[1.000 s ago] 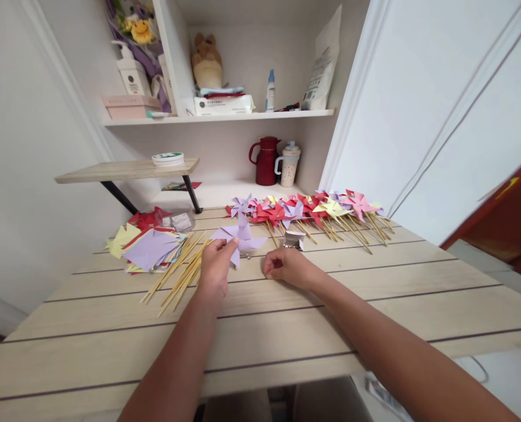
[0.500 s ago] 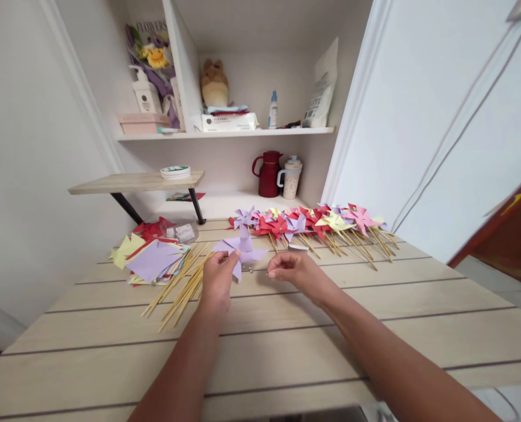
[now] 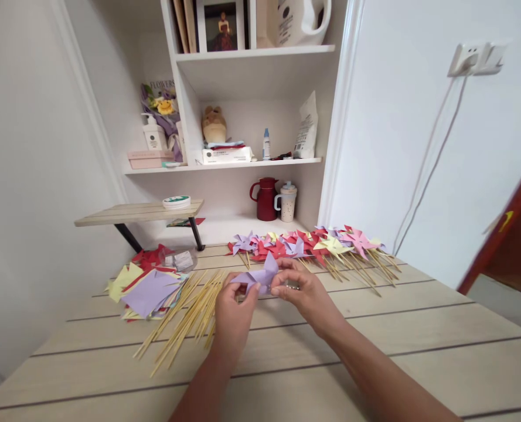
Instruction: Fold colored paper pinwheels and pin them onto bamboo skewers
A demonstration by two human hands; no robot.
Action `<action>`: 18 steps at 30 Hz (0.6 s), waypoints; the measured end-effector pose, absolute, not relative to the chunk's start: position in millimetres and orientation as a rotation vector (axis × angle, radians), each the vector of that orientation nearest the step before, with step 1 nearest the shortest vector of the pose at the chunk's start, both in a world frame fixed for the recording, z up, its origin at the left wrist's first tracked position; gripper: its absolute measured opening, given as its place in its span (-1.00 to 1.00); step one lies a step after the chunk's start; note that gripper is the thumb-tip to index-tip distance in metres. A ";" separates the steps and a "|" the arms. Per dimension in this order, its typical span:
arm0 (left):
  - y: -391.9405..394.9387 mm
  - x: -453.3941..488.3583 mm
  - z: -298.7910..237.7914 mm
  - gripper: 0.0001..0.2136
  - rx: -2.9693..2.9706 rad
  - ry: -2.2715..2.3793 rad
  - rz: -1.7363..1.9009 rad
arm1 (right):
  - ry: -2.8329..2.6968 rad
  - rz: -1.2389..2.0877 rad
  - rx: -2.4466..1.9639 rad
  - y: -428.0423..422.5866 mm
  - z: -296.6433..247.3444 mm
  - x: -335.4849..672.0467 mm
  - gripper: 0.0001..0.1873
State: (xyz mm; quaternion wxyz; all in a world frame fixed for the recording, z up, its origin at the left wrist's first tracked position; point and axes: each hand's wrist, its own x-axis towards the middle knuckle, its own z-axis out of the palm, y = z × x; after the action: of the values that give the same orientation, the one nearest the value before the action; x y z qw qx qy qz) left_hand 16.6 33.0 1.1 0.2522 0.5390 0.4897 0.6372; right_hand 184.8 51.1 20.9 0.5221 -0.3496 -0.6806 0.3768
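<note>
A purple paper pinwheel (image 3: 262, 277) is held above the table by my left hand (image 3: 236, 308), thumb in front and fingers behind it. My right hand (image 3: 299, 287) meets its right edge with thumb and index finger pinched together. Whatever sits in that pinch is too small to make out. Small shiny bits (image 3: 292, 286) show beside the right fingers. Close to my left hand lies a loose spread of thin wooden sticks (image 3: 185, 328). Left of the sticks is a stack of coloured paper (image 3: 150, 291), a purple sheet on top.
Finished pinwheels on sticks (image 3: 304, 245) lie in a row along the back of the table (image 3: 374, 363). A small raised shelf (image 3: 137, 212) with black legs stands back left, near a clear plastic box (image 3: 183, 259). A red jug (image 3: 266, 199) and a cup (image 3: 288, 202) stand behind.
My right hand has come left to the pinwheel, which is now tilted between both hands. The camera view has tipped up, showing more of the upper shelves.
</note>
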 end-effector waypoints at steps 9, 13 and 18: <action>34.4 18.5 -0.4 -0.85 1.457 1.304 1.673 | -1.638 0.911 -0.824 45.6 24.1 177.5 -0.90; 34.6 18.2 -1.9 -0.87 1.516 1.275 1.693 | -1.681 0.911 -0.826 43.6 24.4 175.4 -0.89; 33.3 17.7 -3.3 -0.86 1.595 1.273 1.689 | -1.651 0.937 -0.822 44.4 23.1 175.6 -0.92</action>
State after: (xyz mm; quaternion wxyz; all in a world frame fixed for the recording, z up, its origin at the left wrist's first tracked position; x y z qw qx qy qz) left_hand 17.7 33.3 -3.3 0.2439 0.5838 0.4660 0.6184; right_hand 175.6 44.4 23.1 0.5109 -0.3417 -0.6860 0.3894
